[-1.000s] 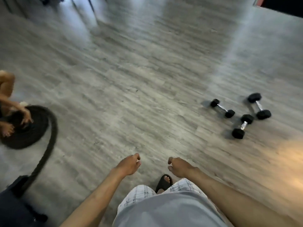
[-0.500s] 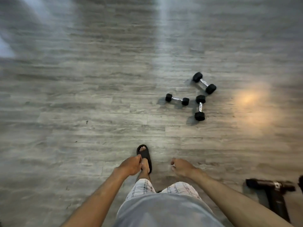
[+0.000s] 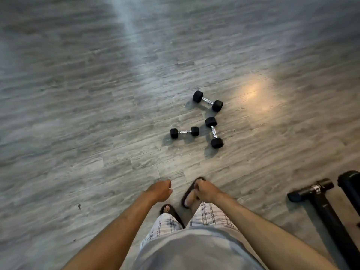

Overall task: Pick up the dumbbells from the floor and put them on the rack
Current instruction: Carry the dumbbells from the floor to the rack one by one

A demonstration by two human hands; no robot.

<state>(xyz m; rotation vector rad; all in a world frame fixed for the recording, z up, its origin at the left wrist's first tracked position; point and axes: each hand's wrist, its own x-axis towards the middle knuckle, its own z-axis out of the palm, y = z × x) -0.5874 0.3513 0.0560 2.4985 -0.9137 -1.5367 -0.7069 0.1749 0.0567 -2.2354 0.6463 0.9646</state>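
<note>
Fingers (image 3: 169, 189) of left hand (image 3: 159, 190) and right hand (image 3: 207, 191) loosely curled, holding nothing. Three dumbbells (image 3: 213, 132) lie clustered on floor (image 3: 97, 133) ahead, well apart from both.

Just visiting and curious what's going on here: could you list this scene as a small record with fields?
Floor: grey wood-grain plank floor
Dumbbells: three, with black hexagonal ends and chrome handles, lying apart on the floor
Farthest: far dumbbell
Left: small left dumbbell
Right: near right dumbbell
Left hand: left hand, loosely curled, holding nothing
Right hand: right hand, loosely curled, holding nothing
Other: black tubular metal frame at lower right
Progress: nothing picked up yet
</note>
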